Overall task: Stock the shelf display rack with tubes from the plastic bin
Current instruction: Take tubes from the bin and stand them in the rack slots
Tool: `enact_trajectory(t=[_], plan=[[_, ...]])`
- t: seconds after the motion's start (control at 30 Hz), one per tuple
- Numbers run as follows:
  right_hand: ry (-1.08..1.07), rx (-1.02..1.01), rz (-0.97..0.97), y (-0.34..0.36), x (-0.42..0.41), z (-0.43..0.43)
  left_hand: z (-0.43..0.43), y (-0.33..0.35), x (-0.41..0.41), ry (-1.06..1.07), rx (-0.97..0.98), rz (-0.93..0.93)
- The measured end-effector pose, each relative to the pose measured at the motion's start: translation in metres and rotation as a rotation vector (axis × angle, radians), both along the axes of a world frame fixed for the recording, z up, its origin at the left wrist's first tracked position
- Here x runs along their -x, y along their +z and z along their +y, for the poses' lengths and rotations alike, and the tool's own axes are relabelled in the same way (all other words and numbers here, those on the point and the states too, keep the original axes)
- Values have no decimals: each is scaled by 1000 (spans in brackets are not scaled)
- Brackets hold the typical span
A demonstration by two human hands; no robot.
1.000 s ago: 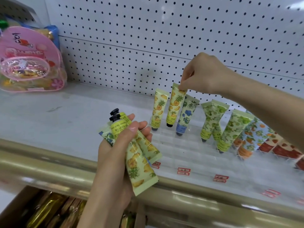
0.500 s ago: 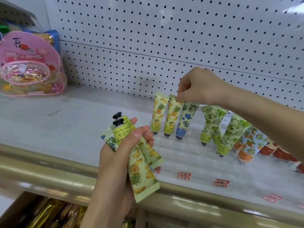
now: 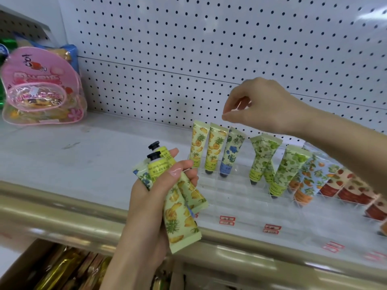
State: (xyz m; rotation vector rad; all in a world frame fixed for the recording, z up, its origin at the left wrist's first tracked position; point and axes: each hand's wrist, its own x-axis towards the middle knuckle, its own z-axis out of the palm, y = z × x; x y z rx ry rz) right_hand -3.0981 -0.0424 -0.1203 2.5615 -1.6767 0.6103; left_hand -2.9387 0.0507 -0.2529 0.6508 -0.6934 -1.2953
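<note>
**A handful of tubes held beside the rack**

The bundle of tubes (image 3: pixel 180 208) is sitting in the left grip (image 3: pixel 146 208), in front of the shelf edge and just left of the clear display rack (image 3: pixel 234 197). The fingers are curling round the bundle and the thumb is pressing across its front. The bundle is made up of pineapple-print tubes with black caps pointing up, plus a blue-flower tube tucked in at its left side.

The right grip (image 3: pixel 261 107) is hovering above the rack's back row, holding nothing. Its fingers are loosely bent, and it is hanging apart from the tubes beneath.

In the rack, tubes are standing cap down and leaning back:
- two pineapple tubes (image 3: pixel 198 143) are standing side by side at the left end
- a blue-flower rack tube (image 3: pixel 231 151) is standing just beside them
- after a gap, green-leaf tubes (image 3: pixel 289 168) are standing, two of them crossing each other
- orange-print tubes (image 3: pixel 307 181) and strawberry tubes (image 3: pixel 345 185) are trailing off to the right and blurring

Red price labels (image 3: pixel 227 220) are running along the rack's front. The rack is resting on a white shelf (image 3: pixel 62 153) backed by pegboard (image 3: pixel 209 49). A pink pouch (image 3: pixel 39 86) is leaning at the shelf's far left, well apart from the rack. A beige rail (image 3: pixel 62 208) is edging the shelf. Below it, gold-wrapped packs (image 3: pixel 62 268) are lying in a brown box, too blurred to name.
</note>
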Motion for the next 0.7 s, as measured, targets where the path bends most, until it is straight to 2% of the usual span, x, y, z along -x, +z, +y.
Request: enact_trajectory(t=[0.17,0.27,0.37,0.57,0.7], plan=[[147,-277,-478,-14,6,78,7,8,21,-21,-8,70],[179,-331,-487,-53,10,118,11,9,38,-51,-14,56],[115,-353,-567,-76,17,132,18,8,52,-78,-33,72],[22,-389,-630,-88,20,147,31,5,76,-88,-31,29],[-4,-445,-756,-92,20,149,29,4,77,-28,-38,-33]])
